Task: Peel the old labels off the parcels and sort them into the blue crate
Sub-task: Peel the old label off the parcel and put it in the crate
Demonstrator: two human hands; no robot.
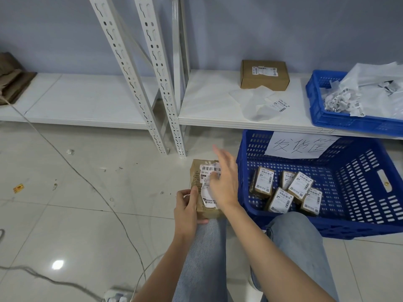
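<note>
The parcel (204,188) rests on the person's knee, just left of the big crate (357,216) on the floor. The left hand (188,207) grips its near left edge. The right hand (224,179), fingers spread and blurred, lies over the torn label (209,184); whether it pinches the label cannot be told. Inside the crate lie five small labelled boxes (287,196). On the shelf (209,99) above it sit a carton (264,74), a clear bag (257,103) and a small crate (320,112) of scraps. A cable (87,182) crosses the floor left of the parcel.
</note>
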